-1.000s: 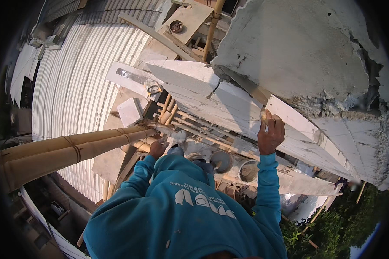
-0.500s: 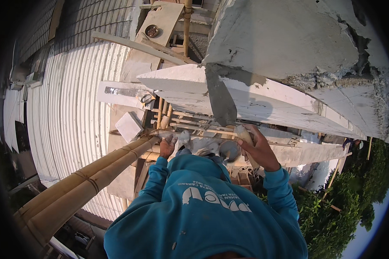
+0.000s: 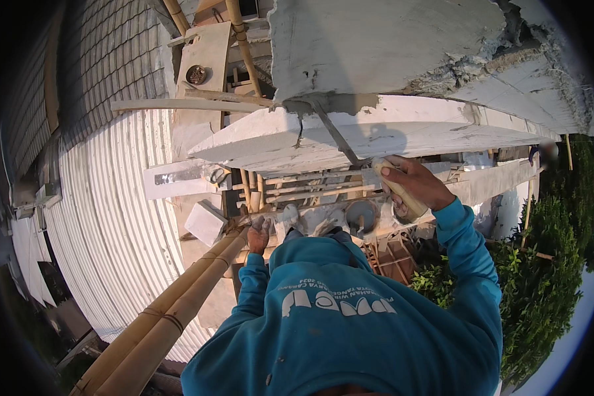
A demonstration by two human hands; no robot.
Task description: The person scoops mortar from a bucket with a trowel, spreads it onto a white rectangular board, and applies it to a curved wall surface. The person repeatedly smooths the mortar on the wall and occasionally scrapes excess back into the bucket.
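My right hand (image 3: 419, 181) is closed around the pale handle of a trowel (image 3: 337, 135). The blade shows nearly edge-on and reaches across the edge of a white panel (image 3: 251, 135). Whether the blade touches the panel, I cannot tell. Wet grey mortar (image 3: 298, 107) lies on the panel's upper edge, and a dark streak runs down from it. Down at the left, my left hand (image 3: 259, 236) is held low beside tied bamboo poles (image 3: 178, 300), its fingers stretched and holding nothing visible. Below the panel, near my feet, is a grey bucket (image 3: 362, 216).
Above the panel rises a rough grey plastered wall (image 3: 383, 46). Bamboo scaffolding (image 3: 310, 191) crosses under me. To the left lie a corrugated roof (image 3: 112, 198), a white block (image 3: 205, 223) and a board with a saw (image 3: 185, 178). A bowl (image 3: 196, 74) sits on planks. Leafy branches (image 3: 541, 264) fill the right.
My right hand has moved right and up, and the trowel blade has turned from flat to nearly edge-on. The view has shifted; my left hand stays by the bamboo poles.
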